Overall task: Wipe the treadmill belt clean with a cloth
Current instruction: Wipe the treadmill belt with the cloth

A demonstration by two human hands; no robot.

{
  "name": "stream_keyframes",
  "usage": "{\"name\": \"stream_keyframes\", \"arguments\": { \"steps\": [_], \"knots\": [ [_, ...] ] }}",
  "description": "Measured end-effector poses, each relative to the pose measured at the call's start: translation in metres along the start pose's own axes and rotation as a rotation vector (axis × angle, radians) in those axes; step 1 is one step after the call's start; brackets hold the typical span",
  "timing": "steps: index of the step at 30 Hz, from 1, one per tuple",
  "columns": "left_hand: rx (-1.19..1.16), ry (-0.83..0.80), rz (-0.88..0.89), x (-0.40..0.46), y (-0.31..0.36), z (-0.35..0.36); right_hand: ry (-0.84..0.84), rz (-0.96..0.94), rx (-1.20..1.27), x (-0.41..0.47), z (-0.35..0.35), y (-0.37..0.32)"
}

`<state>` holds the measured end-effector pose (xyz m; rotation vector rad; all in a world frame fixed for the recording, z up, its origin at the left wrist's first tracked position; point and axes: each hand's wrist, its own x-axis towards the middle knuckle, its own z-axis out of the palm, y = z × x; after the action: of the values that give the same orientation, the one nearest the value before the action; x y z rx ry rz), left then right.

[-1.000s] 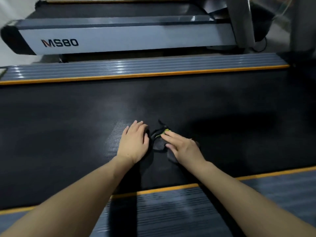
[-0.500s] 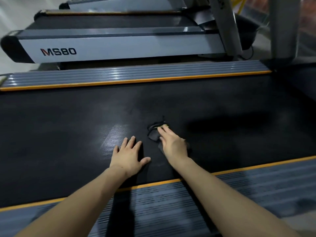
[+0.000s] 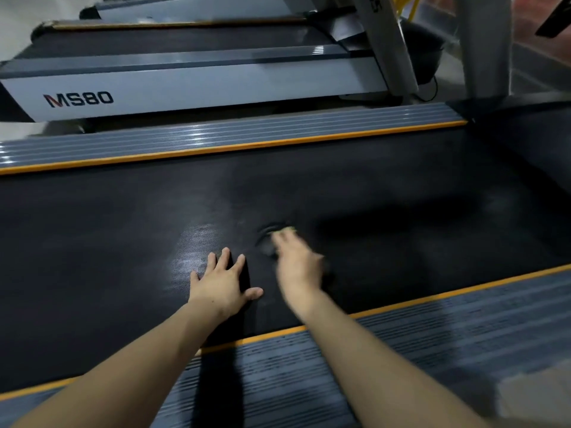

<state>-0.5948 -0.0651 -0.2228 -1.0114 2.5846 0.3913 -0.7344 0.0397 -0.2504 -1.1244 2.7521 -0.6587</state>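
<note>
Black treadmill belt [image 3: 92, 230] lengthwise left-right; right hand [image 3: 298, 267] on dark cloth [image 3: 268, 239]

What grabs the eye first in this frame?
Two bare forearms reach in from the bottom onto the wide black treadmill belt. The left hand lies flat with fingers spread, and beside it the blurred right hand presses a dark cloth to the belt. Beyond the far orange-edged side rail stands another treadmill marked MS80.

Adjacent treadmill [image 3: 197, 78] behind, grey side panel marked "MS80". Third unit [image 3: 191, 7] beyond, partly visible. Grey uprights [image 3: 482, 44] at right. Pale floor [image 3: 18, 128] at left. Lighting dim.
</note>
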Motion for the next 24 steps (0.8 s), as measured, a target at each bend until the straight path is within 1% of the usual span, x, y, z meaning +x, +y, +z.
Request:
{"name": "stream_keyframes", "arguments": {
  "steps": [1,2,4,5,6,8,10,11,13,14,15,17,19,20,22,23,24],
  "knots": [
    [-0.005,-0.006,-0.006,-0.001,-0.001,-0.001,-0.082,-0.117,0.005,-0.006,0.005,-0.017],
    [-0.012,-0.021,-0.009,-0.003,-0.001,-0.002,-0.124,-0.195,0.035,-0.009,0.003,-0.021],
    [-0.032,-0.049,-0.019,-0.006,-0.003,-0.006,-0.076,-0.250,0.101,-0.005,-0.016,0.004],
    [-0.039,-0.058,-0.025,-0.007,-0.004,-0.008,-0.036,-0.235,0.088,-0.001,-0.026,0.030],
    [-0.038,-0.065,-0.025,-0.008,-0.005,-0.010,0.007,-0.171,0.048,0.005,-0.039,0.062],
    [-0.028,-0.083,-0.021,-0.008,-0.005,-0.010,0.105,0.049,-0.010,0.015,-0.071,0.129],
    [-0.015,-0.085,-0.022,-0.007,-0.002,-0.007,0.169,0.259,-0.022,0.020,-0.096,0.176],
    [-0.005,-0.070,-0.022,-0.006,0.000,-0.004,0.184,0.332,-0.034,0.018,-0.101,0.182],
    [0.003,-0.042,-0.025,-0.005,0.003,0.000,0.207,0.418,-0.073,0.015,-0.091,0.157],
    [-0.001,-0.039,-0.026,-0.005,0.003,0.000,0.202,0.400,-0.082,0.011,-0.079,0.133],
    [-0.009,-0.042,-0.027,-0.005,0.003,0.001,0.168,0.341,-0.089,0.005,-0.063,0.105],
    [-0.024,-0.034,-0.030,-0.007,0.001,0.002,0.067,0.141,-0.050,-0.011,-0.033,0.052],
    [-0.023,-0.014,-0.033,-0.009,0.000,0.005,-0.020,-0.032,0.062,-0.020,-0.022,0.024],
    [-0.021,-0.006,-0.033,-0.010,-0.001,0.006,-0.046,-0.084,0.119,-0.020,-0.025,0.028],
    [-0.023,0.007,-0.032,-0.011,-0.002,0.007,-0.055,-0.143,0.084,-0.016,-0.045,0.057],
    [-0.024,0.007,-0.032,-0.011,-0.003,0.007,-0.029,-0.143,0.023,-0.014,-0.055,0.080],
    [-0.024,0.005,-0.031,-0.010,-0.003,0.007,0.013,-0.095,-0.018,-0.009,-0.067,0.109]
  ]
}}
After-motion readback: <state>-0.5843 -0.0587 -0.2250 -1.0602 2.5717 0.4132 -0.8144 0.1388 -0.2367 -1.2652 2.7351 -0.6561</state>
